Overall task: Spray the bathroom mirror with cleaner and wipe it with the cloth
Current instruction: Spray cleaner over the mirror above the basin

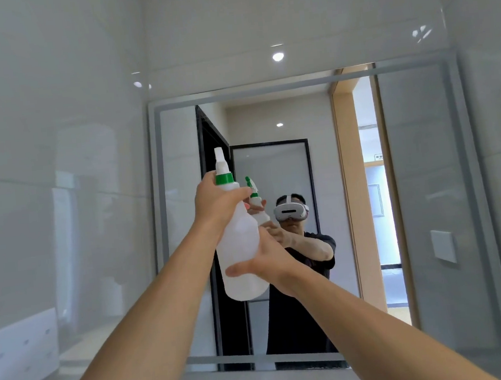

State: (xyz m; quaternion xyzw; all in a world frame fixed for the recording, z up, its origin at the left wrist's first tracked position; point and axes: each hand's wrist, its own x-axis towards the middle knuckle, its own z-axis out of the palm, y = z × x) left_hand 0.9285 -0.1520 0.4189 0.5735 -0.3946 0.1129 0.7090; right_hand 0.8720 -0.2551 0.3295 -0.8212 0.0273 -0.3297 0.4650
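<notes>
Faced a glossy grey tiled wall (pixel 58 177) carrying the frosted-edged bathroom mirror (pixel 423 157), largest thing in sight. Reflected there: a dark-framed glass door (pixel 271 163), a wooden doorway (pixel 352 180), and a person in a black shirt with a white headset. Held up before the glass, roughly upright and tipped slightly left: a translucent white spray bottle (pixel 238 246) with a green collar and white nozzle at the top. Gripped near the neck, just under the green collar, by the left hand (pixel 213 202), fingers curled round it. Cupped lower down on the body's right side by the right hand (pixel 265 259), thumb laid across the front. Both arms stretched forward, hands close together on the one bottle. Spotted at lower left, a white drawer-like unit (pixel 20 350), dim and blurred.
</notes>
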